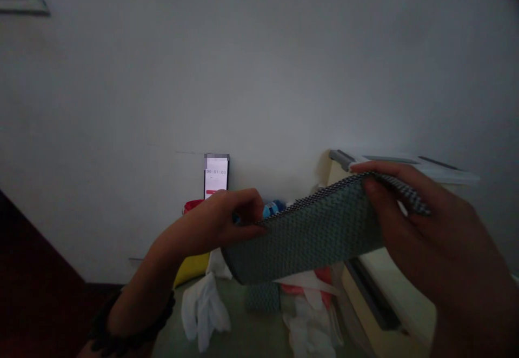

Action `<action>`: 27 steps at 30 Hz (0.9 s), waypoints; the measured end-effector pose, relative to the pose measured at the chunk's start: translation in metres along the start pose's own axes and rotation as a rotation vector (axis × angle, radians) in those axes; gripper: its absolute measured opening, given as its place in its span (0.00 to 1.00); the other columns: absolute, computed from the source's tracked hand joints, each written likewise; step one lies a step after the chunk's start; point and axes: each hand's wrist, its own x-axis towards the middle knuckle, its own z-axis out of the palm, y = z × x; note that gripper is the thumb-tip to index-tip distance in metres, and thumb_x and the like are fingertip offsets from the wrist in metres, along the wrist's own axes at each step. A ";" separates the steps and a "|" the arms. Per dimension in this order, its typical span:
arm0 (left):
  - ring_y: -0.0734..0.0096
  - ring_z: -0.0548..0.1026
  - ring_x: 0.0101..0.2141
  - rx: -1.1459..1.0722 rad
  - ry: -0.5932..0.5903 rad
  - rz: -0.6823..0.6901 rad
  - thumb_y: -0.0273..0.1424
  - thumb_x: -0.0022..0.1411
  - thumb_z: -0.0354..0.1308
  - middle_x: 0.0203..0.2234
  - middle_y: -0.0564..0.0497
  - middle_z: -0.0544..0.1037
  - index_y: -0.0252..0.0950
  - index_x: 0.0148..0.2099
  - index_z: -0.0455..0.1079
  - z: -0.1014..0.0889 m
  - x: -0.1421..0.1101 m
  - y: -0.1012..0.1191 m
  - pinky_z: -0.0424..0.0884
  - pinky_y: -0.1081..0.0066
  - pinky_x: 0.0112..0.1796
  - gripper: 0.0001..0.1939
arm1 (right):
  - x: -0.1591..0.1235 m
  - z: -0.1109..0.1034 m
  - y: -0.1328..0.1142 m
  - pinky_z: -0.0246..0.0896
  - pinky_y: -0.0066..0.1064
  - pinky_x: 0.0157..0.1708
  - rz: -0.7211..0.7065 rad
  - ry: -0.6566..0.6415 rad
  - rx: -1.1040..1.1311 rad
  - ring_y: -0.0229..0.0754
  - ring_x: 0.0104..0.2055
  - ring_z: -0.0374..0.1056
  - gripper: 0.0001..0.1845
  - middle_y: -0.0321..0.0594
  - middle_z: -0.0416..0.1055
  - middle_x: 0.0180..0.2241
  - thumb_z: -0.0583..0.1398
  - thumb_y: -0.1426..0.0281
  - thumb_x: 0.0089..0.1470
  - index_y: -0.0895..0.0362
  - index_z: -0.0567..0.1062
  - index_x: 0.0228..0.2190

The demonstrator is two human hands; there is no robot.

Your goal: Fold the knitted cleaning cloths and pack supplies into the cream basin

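A grey-green checked cloth (pixel 312 233), folded, hangs stretched between both hands in front of a white wall. My left hand (pixel 227 223) is closed in a pinch on the cloth's left edge. My right hand (pixel 421 228) grips its right end, thumb on the front and fingers curled over the top. A dark beaded bracelet (pixel 121 325) sits on my left wrist.
A phone (pixel 216 177) leans upright against the wall, its screen lit with a timer. Below the cloth lie white cloths (pixel 205 306), a red-and-white item (pixel 312 287), something yellow (pixel 192 269), something blue (pixel 272 208). A cream box-like unit (pixel 389 287) stands at right.
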 end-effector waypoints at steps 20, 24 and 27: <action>0.76 0.74 0.29 -0.011 -0.093 0.030 0.29 0.56 0.57 0.28 0.53 0.77 0.35 0.34 0.72 0.002 0.006 -0.008 0.66 0.77 0.31 0.04 | 0.002 -0.002 0.000 0.58 0.33 0.32 -0.003 0.019 -0.033 0.45 0.36 0.68 0.13 0.41 0.73 0.35 0.51 0.69 0.52 0.54 0.72 0.37; 0.76 0.73 0.28 -0.015 -0.155 -0.039 0.30 0.55 0.58 0.26 0.54 0.76 0.35 0.34 0.72 0.001 0.006 -0.009 0.65 0.77 0.30 0.05 | 0.002 -0.003 -0.002 0.58 0.33 0.32 -0.014 0.049 -0.058 0.45 0.36 0.69 0.13 0.41 0.73 0.35 0.51 0.69 0.52 0.54 0.72 0.37; 0.76 0.72 0.27 -0.001 -0.199 -0.064 0.29 0.55 0.58 0.25 0.55 0.75 0.34 0.34 0.71 0.002 0.007 -0.012 0.64 0.77 0.29 0.04 | 0.001 -0.003 -0.002 0.58 0.33 0.32 -0.016 0.065 -0.067 0.45 0.37 0.69 0.13 0.42 0.73 0.36 0.51 0.67 0.52 0.55 0.72 0.37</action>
